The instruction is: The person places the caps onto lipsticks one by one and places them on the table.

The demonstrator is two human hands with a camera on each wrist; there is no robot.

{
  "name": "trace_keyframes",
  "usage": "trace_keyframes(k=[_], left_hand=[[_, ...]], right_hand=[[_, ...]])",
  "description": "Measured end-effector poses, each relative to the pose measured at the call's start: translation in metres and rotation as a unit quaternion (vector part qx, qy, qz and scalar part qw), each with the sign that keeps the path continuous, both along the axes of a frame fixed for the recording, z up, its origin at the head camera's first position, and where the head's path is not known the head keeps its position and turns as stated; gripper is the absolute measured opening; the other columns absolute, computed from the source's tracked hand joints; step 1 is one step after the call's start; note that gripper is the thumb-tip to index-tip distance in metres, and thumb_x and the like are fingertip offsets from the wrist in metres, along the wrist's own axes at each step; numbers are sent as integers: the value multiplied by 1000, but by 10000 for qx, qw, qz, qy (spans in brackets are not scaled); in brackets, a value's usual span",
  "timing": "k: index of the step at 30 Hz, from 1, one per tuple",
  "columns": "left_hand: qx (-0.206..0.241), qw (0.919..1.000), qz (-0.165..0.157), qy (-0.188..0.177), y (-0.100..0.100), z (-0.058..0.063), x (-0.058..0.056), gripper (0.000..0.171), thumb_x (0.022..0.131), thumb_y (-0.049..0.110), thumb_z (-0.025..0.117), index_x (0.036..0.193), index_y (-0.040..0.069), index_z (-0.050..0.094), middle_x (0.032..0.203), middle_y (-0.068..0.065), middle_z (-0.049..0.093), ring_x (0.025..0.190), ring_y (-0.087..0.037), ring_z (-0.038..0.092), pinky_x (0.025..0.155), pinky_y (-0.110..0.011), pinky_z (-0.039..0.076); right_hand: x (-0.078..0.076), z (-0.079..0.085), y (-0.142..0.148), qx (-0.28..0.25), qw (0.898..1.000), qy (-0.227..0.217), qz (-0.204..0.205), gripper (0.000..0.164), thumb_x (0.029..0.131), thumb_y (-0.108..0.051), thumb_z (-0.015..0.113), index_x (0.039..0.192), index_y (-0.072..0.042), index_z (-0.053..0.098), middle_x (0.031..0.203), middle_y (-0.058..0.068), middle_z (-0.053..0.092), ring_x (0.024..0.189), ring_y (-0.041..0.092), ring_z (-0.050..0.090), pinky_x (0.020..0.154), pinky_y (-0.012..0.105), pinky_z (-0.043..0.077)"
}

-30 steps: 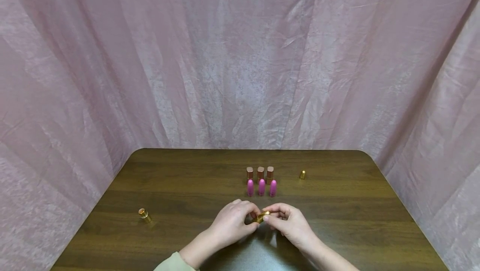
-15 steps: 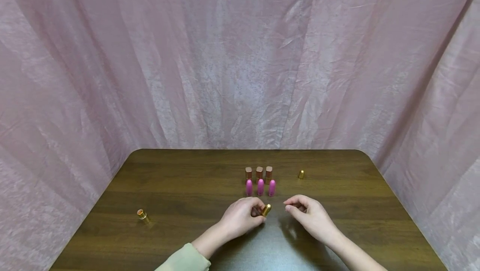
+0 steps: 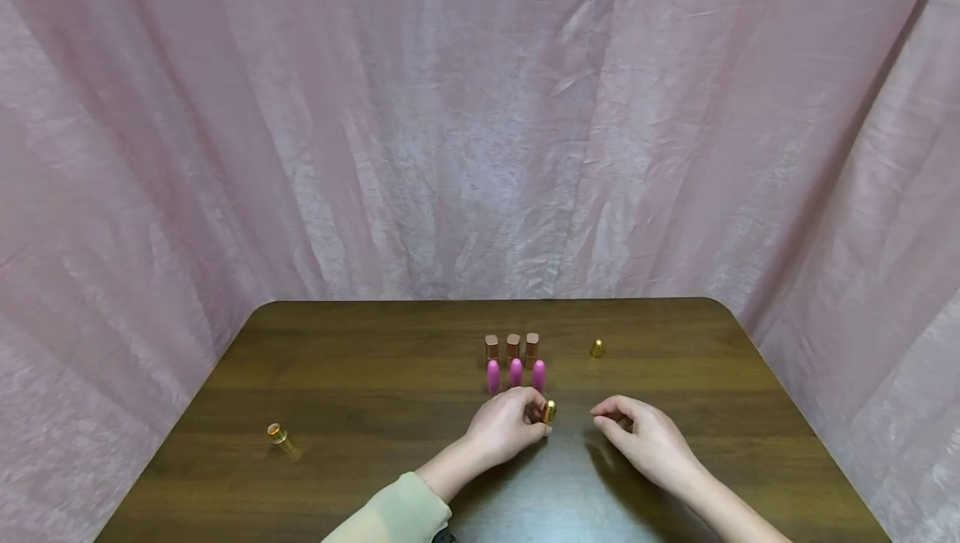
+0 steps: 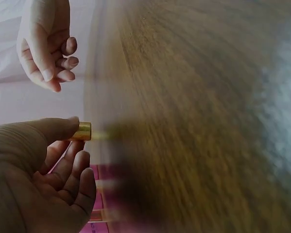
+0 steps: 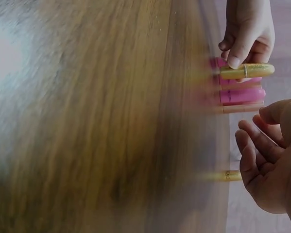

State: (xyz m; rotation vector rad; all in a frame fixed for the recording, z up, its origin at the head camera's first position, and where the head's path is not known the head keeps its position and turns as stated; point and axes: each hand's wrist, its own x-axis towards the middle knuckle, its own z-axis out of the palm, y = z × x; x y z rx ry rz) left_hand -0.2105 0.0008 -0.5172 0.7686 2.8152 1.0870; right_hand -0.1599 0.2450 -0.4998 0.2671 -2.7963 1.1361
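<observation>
My left hand (image 3: pixel 510 426) pinches a gold lipstick tube (image 3: pixel 550 412) between thumb and fingertips, rounded end up, low over the table. The right wrist view shows that tube (image 5: pixel 247 71) capped and whole; whether its base touches the table I cannot tell. To its right my right hand (image 3: pixel 648 441) hovers with loosely bent fingers and nothing in them. Just beyond the left hand stand several lipsticks in two rows: pink bullet-shaped tubes (image 3: pixel 516 373) in front, rose-gold square ones (image 3: pixel 513 348) behind.
A short gold rounded piece (image 3: pixel 597 349) stands at the back right, perhaps a cap. Far left on the brown wooden table (image 3: pixel 360 359) is a gold tube (image 3: pixel 278 436) with a coppery top. Pink curtains (image 3: pixel 480 126) hang around the table.
My right hand has let go of the gold lipstick tube and drawn away to the right. The left hand has carried the tube right and slightly forward, turning it from slanted to upright.
</observation>
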Motion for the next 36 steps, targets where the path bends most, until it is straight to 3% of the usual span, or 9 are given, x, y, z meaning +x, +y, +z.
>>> trace_keyframes(k=[9,18,25,31,36], left_hand=[[-88,9998,146,85,4,-2,0,20,82,20,85,94,17,69,88,9,63,77,-3,58,70,-24,47],[113,9997,209,-110,2,-4,0,22,82,17,84,99,15,69,91,8,64,74,-1,58,69,-23,48],[-25,9999,117,-96,-7,-4,2,26,81,19,85,103,16,70,93,9,65,85,-4,62,78,-26,51],[-479,9986,93,185,-28,-2,13,27,82,30,83,105,19,73,94,12,66,89,-6,61,80,-29,51],[-747,9962,-148,416,-46,5,32,26,87,35,79,107,19,72,95,13,64,88,-3,57,79,-27,50]], right_hand=[[-1,-3,7,45,9998,162,-64,7,95,-24,75,102,-24,76,90,-21,67,80,3,59,73,28,48],[-1,-6,8,52,9999,66,-100,7,95,-23,74,102,-24,75,88,-21,66,78,3,58,70,27,47],[-3,-4,10,62,9999,-4,-149,9,95,-25,74,103,-23,75,89,-20,67,79,4,58,71,27,47],[-11,0,20,230,9993,24,-285,10,97,-27,71,105,-23,75,91,-18,68,82,7,59,73,29,47],[-23,2,30,328,9988,66,-359,12,98,-26,70,108,-19,74,90,-13,68,81,10,58,72,31,47]])
